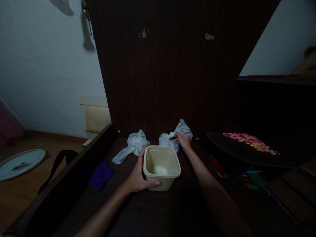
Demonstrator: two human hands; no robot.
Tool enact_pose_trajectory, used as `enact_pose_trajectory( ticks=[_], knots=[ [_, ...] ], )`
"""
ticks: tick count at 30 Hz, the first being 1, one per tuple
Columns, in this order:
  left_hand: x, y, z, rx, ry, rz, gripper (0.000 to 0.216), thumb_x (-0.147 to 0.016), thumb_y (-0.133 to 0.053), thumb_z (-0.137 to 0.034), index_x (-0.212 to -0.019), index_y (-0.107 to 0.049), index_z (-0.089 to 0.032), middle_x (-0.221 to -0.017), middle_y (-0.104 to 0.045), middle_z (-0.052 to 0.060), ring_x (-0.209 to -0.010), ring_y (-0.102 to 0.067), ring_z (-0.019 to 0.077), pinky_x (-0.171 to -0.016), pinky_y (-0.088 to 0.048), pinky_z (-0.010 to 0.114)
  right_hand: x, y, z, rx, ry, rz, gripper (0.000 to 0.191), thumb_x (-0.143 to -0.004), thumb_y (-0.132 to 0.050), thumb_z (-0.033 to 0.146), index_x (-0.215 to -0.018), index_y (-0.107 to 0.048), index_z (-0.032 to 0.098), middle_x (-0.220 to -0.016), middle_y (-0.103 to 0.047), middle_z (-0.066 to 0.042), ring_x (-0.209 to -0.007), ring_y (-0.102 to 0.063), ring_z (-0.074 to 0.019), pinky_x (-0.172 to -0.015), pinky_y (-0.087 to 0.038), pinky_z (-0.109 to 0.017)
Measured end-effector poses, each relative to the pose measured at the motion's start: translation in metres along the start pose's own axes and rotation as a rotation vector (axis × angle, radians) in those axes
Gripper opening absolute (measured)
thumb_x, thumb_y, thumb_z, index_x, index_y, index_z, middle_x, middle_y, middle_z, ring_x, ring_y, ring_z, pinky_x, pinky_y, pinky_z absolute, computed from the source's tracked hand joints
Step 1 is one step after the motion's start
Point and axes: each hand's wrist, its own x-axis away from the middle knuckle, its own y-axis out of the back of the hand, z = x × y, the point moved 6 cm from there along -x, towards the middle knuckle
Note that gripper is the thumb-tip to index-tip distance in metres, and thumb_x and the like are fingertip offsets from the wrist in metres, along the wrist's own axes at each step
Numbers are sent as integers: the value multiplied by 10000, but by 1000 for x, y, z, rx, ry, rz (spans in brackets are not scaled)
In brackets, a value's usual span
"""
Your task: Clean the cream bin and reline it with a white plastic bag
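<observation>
A cream plastic container [161, 161] with a rounded square rim and no lid stands on the dark wooden surface in front of me. My left hand [138, 174] grips its left side, thumb across the front and fingers behind the wall. Behind the container, my right hand [183, 141] pinches the gathered neck of a whitish plastic bag [169, 141]. That bag bulges on both sides of the fingers. Another knotted plastic bag [135, 144] lies to the left, behind my left hand, touched by neither hand.
A purple cloth [101, 175] lies at left, beside the raised wooden edge [74, 171]. Colourful small pieces [250, 142] rest on a dark stand at right. A tall dark panel [160, 72] rises behind the bags. A pale oval lid-like object [22, 163] sits lower left.
</observation>
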Motion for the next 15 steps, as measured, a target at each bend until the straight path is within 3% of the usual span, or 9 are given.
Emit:
enact_pose_trajectory(
  ticks=[3,7,9,11,15],
  knots=[
    [0,1,0,30,-23,-15,1289,-636,-889,-542,-1586,-87,-201,-1598,-306,221,-1468,-365,391,-1236,-245,576,1,28,4,78,50,-198,472,-895,-545,522,-538,-558,215,-493,-554,-28,-589,-597,-234,-613,-432,-321],
    [0,0,0,56,-24,-9,1278,-636,-902,-499,-1584,-96,-208,-1596,-314,208,-1464,-367,391,-1238,-250,568,13,48,6,149,129,-383,261,-807,-596,455,-695,-573,220,-662,-650,-75,-750,-633,-290,-692,-419,-337],
    [-1,0,0,56,-21,-8,1278,-636,-904,-494,-1584,-96,-209,-1586,-332,205,-1457,-380,391,-1237,-255,568,19,48,5,163,168,-400,218,-789,-594,391,-887,-603,197,-749,-675,-81,-797,-640,-291,-728,-432,-340],
    [-1,0,1,55,-23,-5,1280,-636,-903,-496,-1586,-92,-213,-1579,-348,202,-1450,-391,390,-1236,-257,568,22,43,4,168,208,-368,296,-786,-578,347,-1030,-601,181,-777,-679,-67,-817,-649,-284,-765,-452,-346],
    [0,0,2,48,-18,-8,1292,-629,-905,-502,-1589,-90,-214,-1587,-335,201,-1456,-381,395,-1237,-251,570,19,28,1,163,257,-229,236,-770,-556,264,-970,-664,201,-801,-694,-49,-853,-672,-259,-844,-486,-358]
  ],
)
